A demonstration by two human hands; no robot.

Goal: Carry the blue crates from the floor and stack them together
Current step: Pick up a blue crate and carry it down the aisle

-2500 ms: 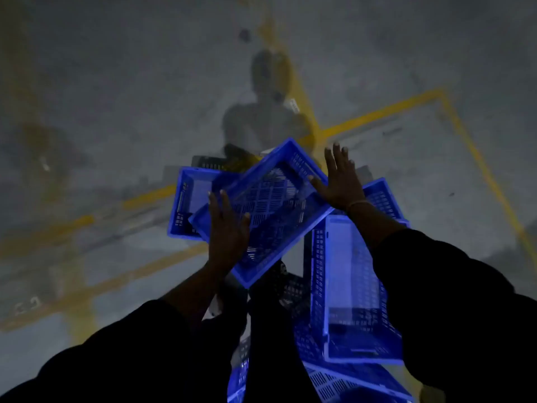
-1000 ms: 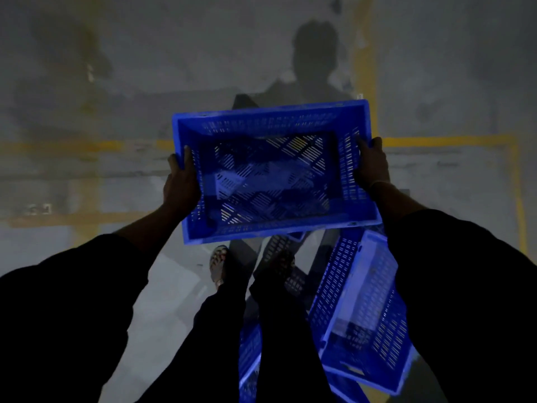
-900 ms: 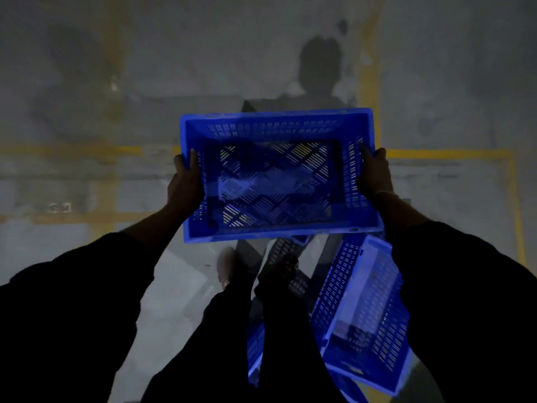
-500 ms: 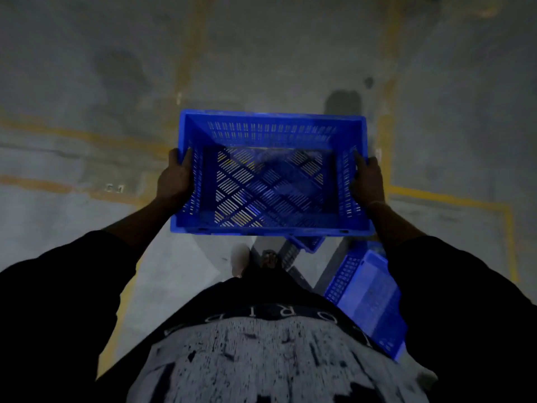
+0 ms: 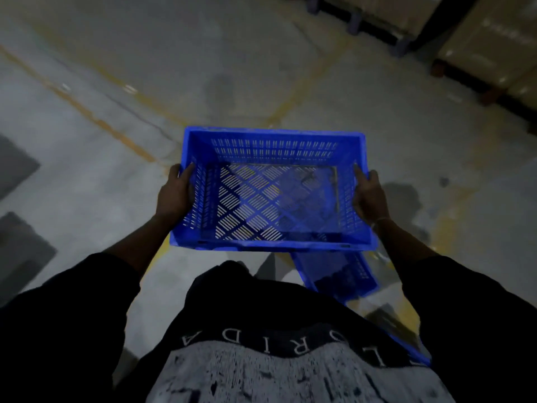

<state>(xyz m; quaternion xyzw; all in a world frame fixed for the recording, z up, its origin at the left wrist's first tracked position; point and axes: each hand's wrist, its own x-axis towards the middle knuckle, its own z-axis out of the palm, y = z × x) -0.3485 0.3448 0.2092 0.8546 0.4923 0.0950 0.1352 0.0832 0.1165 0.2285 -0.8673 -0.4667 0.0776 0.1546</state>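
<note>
Aloft, blue crate (image 5: 273,158); both grips on side rims.

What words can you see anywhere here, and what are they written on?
"RIDA": pale letters, upside down to the camera, across the person's dark shirt. More letters sit at each end of the row, but I cannot read them.
Wrapped boxes at the top right: faint marks, too blurred to read.
Held blue crate: no writing that I can see.
Floor: only yellow lines, no words.

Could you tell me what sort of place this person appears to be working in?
Probably a warehouse: a concrete floor with painted yellow lines, wrapped goods on pallets at the far right, and blue slotted plastic crates.
</note>
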